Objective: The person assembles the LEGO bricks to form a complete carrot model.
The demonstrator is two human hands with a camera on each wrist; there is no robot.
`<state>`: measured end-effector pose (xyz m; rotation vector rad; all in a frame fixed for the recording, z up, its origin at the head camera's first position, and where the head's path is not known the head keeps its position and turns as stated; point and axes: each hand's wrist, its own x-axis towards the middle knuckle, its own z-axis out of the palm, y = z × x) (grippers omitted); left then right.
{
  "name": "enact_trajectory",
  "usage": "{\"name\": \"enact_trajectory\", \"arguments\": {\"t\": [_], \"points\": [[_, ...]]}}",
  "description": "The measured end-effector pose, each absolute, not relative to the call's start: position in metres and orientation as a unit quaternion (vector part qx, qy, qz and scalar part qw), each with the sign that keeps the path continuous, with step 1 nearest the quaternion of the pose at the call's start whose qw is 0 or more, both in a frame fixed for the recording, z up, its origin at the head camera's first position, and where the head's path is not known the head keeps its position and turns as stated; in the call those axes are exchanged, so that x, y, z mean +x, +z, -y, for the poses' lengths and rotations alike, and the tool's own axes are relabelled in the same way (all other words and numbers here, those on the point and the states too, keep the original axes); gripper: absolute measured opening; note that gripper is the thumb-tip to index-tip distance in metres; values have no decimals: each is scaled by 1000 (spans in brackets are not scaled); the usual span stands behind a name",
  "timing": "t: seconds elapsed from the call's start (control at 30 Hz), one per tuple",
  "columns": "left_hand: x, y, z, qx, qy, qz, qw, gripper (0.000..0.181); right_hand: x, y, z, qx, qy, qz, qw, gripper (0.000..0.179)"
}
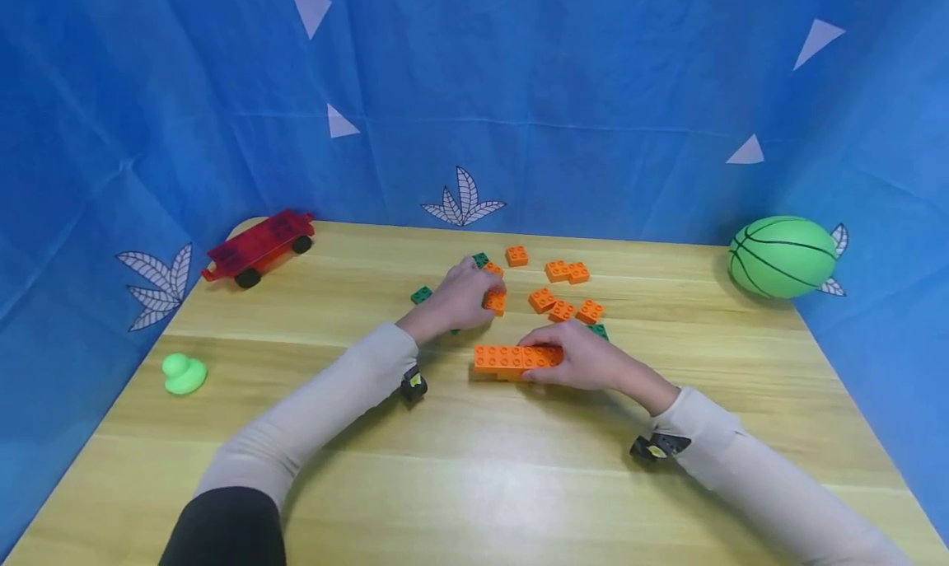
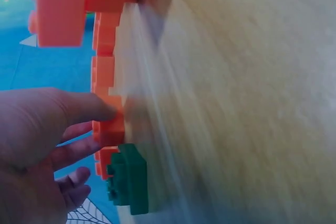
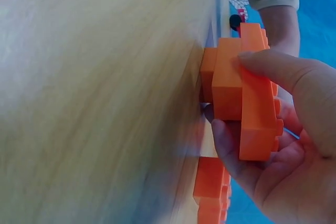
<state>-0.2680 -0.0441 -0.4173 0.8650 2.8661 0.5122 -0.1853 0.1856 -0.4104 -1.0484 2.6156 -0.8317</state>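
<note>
My left hand (image 1: pixel 461 296) reaches to the middle of the table and pinches a small orange toy brick (image 1: pixel 494 304) between thumb and fingers. In the left wrist view this orange brick (image 2: pixel 111 129) is low by the tabletop, with a green brick (image 2: pixel 135 179) close beside it. My right hand (image 1: pixel 584 356) grips a long built-up piece of orange bricks (image 1: pixel 500 358), studs up, nearer the front. The right wrist view shows the built-up piece (image 3: pixel 228 77) with stacked layers, thumb on one side and fingers on the other.
Several loose orange bricks (image 1: pixel 561 311) lie beyond the right hand. Green bricks (image 1: pixel 421 295) lie around the left hand. A red toy car (image 1: pixel 259 245) stands at the back left, a green duck (image 1: pixel 184 374) on the left, a green ball (image 1: pixel 782 257) at the back right.
</note>
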Motion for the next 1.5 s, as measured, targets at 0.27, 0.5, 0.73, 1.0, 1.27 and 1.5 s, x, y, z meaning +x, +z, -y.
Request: {"name": "enact_trajectory", "arguments": {"t": [0.27, 0.5, 0.73, 1.0, 1.27, 1.5], "points": [[-263, -417, 52, 306, 166, -933, 88, 40, -184, -410, -178, -345, -280, -890, 102, 34], [-263, -405, 71, 292, 260, -912, 122, 48, -189, -410, -172, -347, -282, -888, 102, 35], [-248, -391, 97, 288, 310, -894, 146, 45, -193, -413, -166, -357, -290, -883, 97, 34], [-227, -387, 115, 306, 331, -880, 149, 47, -197, -415, -159, -361, -298, -879, 85, 31], [-213, -389, 123, 310, 332, -881, 135, 47, -194, -417, -154, -367, -311, -875, 61, 49], [-201, -387, 123, 313, 336, -879, 127, 46, -190, -418, -152, -398, -339, -852, 29, 44]]}}
